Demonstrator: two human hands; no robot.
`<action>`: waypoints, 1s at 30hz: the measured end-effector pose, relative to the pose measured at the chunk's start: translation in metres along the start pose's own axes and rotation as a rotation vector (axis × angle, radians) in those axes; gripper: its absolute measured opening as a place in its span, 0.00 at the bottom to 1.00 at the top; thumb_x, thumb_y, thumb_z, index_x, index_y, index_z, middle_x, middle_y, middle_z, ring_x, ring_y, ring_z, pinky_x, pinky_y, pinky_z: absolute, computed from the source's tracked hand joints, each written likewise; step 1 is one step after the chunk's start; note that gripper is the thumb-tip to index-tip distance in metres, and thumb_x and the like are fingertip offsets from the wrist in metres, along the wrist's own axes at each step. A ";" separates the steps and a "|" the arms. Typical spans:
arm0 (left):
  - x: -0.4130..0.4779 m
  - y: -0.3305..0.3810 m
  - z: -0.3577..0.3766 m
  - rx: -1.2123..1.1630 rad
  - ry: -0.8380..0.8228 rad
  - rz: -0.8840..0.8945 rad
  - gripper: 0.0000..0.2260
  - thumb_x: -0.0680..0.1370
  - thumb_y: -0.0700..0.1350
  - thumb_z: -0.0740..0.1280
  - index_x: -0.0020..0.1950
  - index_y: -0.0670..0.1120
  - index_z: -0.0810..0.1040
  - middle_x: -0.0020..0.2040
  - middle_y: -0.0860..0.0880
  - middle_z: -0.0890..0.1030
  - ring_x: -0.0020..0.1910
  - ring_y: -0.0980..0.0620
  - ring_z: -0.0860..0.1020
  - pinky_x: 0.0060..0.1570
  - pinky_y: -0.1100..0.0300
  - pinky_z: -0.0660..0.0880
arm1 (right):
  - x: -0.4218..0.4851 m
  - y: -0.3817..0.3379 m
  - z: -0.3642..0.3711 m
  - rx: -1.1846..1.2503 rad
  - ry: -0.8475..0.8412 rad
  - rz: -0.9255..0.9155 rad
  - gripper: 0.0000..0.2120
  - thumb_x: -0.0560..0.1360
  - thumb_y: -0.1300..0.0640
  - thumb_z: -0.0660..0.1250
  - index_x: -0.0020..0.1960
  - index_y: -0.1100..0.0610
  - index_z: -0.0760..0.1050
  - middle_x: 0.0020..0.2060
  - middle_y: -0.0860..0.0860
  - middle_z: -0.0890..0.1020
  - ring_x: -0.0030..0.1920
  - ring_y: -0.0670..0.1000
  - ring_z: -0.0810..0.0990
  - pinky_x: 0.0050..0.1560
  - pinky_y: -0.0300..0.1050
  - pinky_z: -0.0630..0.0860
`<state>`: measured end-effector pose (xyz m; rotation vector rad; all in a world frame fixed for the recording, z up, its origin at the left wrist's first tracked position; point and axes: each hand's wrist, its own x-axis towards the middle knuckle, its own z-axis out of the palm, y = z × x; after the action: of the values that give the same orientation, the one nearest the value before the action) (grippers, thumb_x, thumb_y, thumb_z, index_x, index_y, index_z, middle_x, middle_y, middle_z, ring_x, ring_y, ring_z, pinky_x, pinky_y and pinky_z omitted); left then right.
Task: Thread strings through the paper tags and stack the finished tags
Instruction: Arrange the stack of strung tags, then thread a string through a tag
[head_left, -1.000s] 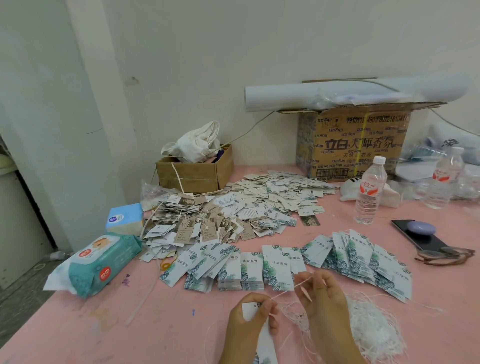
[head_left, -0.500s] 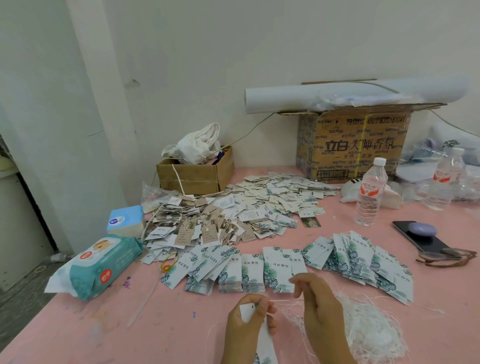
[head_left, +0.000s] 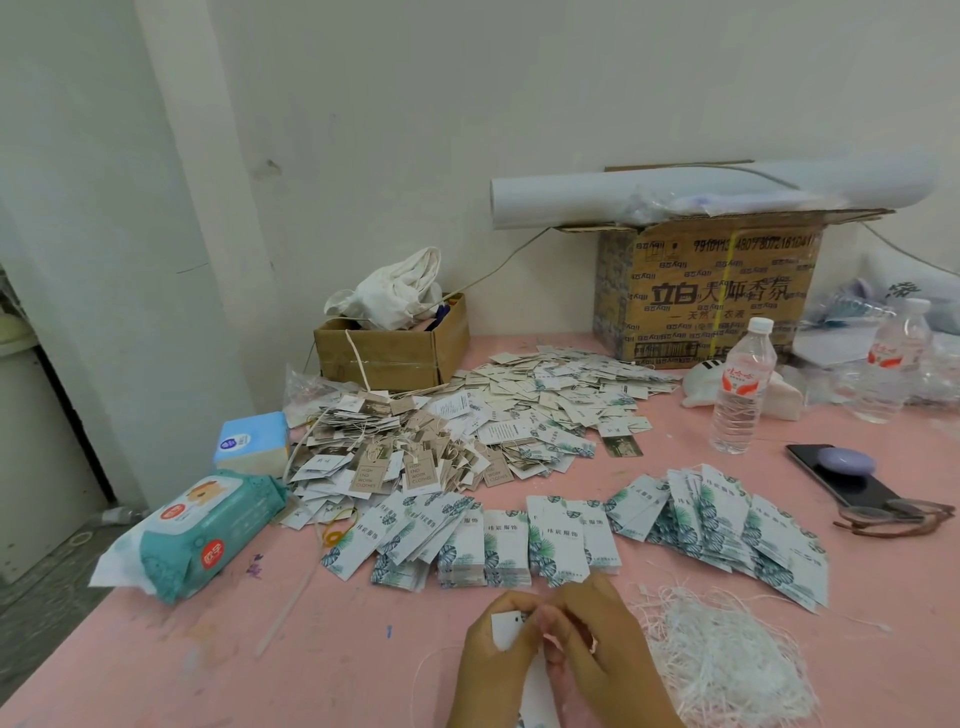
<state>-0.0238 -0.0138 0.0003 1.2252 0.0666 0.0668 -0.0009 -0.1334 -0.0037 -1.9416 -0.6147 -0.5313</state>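
Setting: a pink table (head_left: 363, 649), paint-flecked, stood against a plain white wall (head_left: 519, 104). A white pillar (head_left: 197, 234) rose at the table's left corner. Grey floor (head_left: 47, 597) showed at lower left, beside a dark gap. Lighting was soft and even

"HIGH END WORK CLOTHES" printed on brown tags (head_left: 367, 474); "立白" in bold across large cardboard box (head_left: 711, 296); "珐宸服饰" on leaf-patterned tags (head_left: 503, 540).
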 end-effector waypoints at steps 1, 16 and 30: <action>-0.001 0.001 0.001 0.001 -0.010 -0.004 0.04 0.73 0.34 0.68 0.41 0.34 0.75 0.25 0.42 0.76 0.22 0.52 0.75 0.24 0.65 0.71 | 0.000 -0.002 0.000 0.019 0.013 0.006 0.10 0.75 0.53 0.65 0.41 0.38 0.75 0.33 0.46 0.72 0.36 0.42 0.72 0.35 0.28 0.66; 0.002 0.001 -0.004 -0.025 0.070 -0.035 0.09 0.79 0.36 0.65 0.40 0.38 0.81 0.32 0.36 0.79 0.24 0.45 0.75 0.24 0.59 0.73 | 0.003 -0.005 -0.004 -0.129 0.104 0.011 0.14 0.71 0.57 0.70 0.48 0.38 0.76 0.40 0.29 0.76 0.40 0.38 0.73 0.33 0.25 0.70; 0.002 0.003 -0.007 -0.029 0.101 -0.007 0.04 0.75 0.34 0.67 0.42 0.32 0.76 0.30 0.39 0.79 0.21 0.48 0.74 0.22 0.61 0.71 | 0.008 -0.013 -0.014 -0.221 -0.022 -0.085 0.18 0.66 0.55 0.76 0.48 0.33 0.79 0.32 0.24 0.70 0.31 0.33 0.63 0.28 0.22 0.59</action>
<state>-0.0222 -0.0065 0.0006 1.1923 0.1573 0.1233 -0.0046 -0.1392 0.0156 -2.1388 -0.6785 -0.6547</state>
